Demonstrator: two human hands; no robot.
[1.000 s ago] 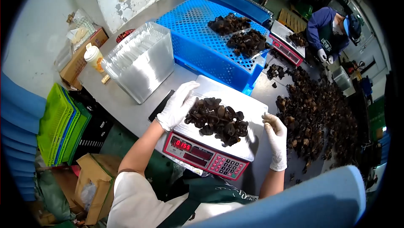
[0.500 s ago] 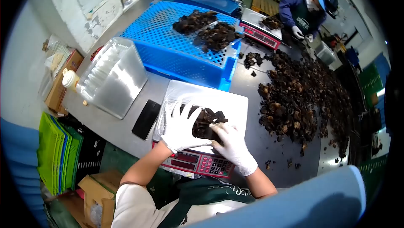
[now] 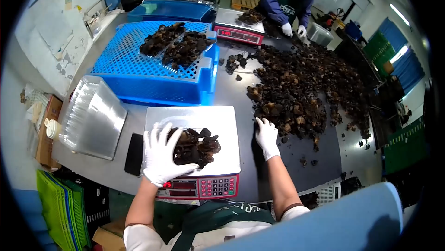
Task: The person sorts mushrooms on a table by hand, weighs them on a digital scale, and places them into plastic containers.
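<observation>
Near the table's (image 3: 232, 91) front edge, the small fungus pile (image 3: 198, 148) lies on the scale (image 3: 225, 130), just right of the left hand (image 3: 162, 156), which is spread wide and slack against its side; the right hand (image 3: 267, 140) is beside the large heap (image 3: 296, 107), its grasp impossible to tell

The person's left grip (image 3: 162, 157) and right grip (image 3: 267, 139) wear thin, close-fitting white gloves (image 3: 160, 172). Above them, the forearms (image 3: 283, 181) are bare up to the short white cloth sleeves (image 3: 141, 238) of a white top (image 3: 218, 241). Over it lies a dark green apron (image 3: 222, 216) with a matching strap (image 3: 187, 237) and white lettering (image 3: 248, 209), too slanted to read.
</observation>
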